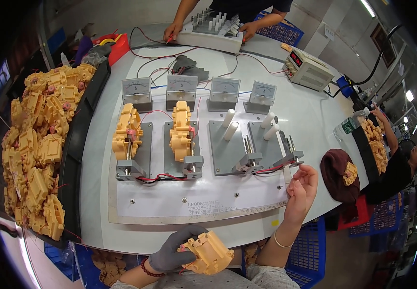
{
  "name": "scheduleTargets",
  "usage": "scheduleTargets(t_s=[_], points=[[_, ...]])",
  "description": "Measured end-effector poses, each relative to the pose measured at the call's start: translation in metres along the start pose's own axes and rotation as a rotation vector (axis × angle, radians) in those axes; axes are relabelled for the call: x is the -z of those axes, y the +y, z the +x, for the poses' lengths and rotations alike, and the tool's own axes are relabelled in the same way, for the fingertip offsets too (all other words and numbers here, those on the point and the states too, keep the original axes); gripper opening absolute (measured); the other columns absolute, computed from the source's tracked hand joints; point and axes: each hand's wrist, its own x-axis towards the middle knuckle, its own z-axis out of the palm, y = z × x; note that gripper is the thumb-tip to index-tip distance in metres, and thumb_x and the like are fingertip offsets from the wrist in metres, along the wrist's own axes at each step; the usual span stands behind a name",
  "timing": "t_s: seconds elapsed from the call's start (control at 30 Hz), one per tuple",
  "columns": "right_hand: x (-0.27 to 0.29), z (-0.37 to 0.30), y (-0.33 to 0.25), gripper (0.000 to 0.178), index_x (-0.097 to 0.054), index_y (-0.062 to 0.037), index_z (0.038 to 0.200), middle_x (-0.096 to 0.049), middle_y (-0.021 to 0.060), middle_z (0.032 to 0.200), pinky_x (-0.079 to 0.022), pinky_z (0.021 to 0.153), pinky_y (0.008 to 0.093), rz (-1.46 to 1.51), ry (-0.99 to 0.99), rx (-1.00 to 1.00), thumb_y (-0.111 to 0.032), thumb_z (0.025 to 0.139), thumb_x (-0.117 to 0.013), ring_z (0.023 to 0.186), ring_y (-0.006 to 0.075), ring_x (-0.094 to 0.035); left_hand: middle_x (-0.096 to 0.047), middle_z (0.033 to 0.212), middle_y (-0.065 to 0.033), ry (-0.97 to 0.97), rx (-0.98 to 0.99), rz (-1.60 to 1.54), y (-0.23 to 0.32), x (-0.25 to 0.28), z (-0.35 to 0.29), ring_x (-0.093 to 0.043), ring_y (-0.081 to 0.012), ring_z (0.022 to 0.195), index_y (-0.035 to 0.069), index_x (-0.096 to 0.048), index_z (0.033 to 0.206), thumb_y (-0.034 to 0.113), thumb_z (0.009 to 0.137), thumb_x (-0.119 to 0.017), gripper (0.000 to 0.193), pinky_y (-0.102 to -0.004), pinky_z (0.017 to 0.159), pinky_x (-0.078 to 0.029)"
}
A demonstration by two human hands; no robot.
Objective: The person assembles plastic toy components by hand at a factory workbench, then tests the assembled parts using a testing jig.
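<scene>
My left hand (172, 250), in a grey glove, is closed around a pale orange plastic gearbox (208, 253) near the table's front edge. My right hand (302, 190) is bare and raised, its fingers loosely curled and apart with nothing visible in them. Its fingertips are by the metal clamp (293, 156) of the rightmost test station; whether they touch it I cannot tell. Two similar gearboxes, one on the far-left station (127, 130) and one beside it (181, 130), sit mounted upright. White pegs (230, 130) stand bare on the third station, as on the fourth.
Behind the stations stand several analog meters (182, 89). A black bin (90, 106) heaped with gearboxes (40, 144) lines the left side. Across the table a person handles a white test box (211, 38). A power supply (307, 70), a bottle (350, 125) and a brown cloth (336, 176) lie right.
</scene>
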Motion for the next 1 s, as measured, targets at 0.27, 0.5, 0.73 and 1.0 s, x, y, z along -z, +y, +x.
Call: scheduleTargets(t_s=[0.27,0.5,0.73,1.0], points=[[-0.001,0.0,-0.002,0.04,-0.047,0.0004,0.117,-0.046,0.0029,0.093,-0.027,0.054,0.0158,-0.014,0.007,-0.008,-0.012,0.08,-0.055,0.064,0.0032,-0.034,-0.055,0.118,-0.0075,0.009,0.007,0.018,0.002,-0.001,0.0,-0.052,-0.0149,0.109,0.0,-0.046,0.127,0.005,0.072,-0.063,0.058,-0.0316,0.095,-0.041],[-0.003,0.0,-0.003,0.041,-0.047,0.0004,0.117,-0.046,0.0034,0.092,-0.028,0.056,0.0161,-0.004,0.008,-0.022,-0.01,0.078,-0.055,0.065,0.0035,-0.034,-0.055,0.117,-0.0075,0.042,0.006,-0.035,-0.002,0.0,0.0,-0.052,-0.0149,0.107,0.0,-0.046,0.128,0.005,0.07,-0.062,0.06,-0.0313,0.094,-0.042],[-0.004,0.0,-0.005,0.041,-0.046,0.0009,0.117,-0.047,0.0046,0.09,-0.03,0.057,0.0164,0.003,-0.008,-0.016,-0.009,0.078,-0.054,0.065,0.004,-0.036,-0.056,0.116,-0.0076,0.061,0.009,-0.034,0.0,-0.003,-0.001,-0.053,-0.0148,0.106,0.0,-0.046,0.128,0.004,0.069,-0.064,0.062,-0.0307,0.093,-0.042],[-0.006,0.0,-0.01,0.04,-0.046,0.0007,0.117,-0.047,0.005,0.089,-0.031,0.058,0.0166,0.009,-0.013,-0.024,-0.009,0.079,-0.053,0.065,0.0041,-0.037,-0.056,0.113,-0.0072,0.09,0.015,-0.056,-0.003,-0.003,0.001,-0.053,-0.015,0.103,-0.001,-0.047,0.125,0.003,0.066,-0.06,0.061,-0.0298,0.092,-0.042]])
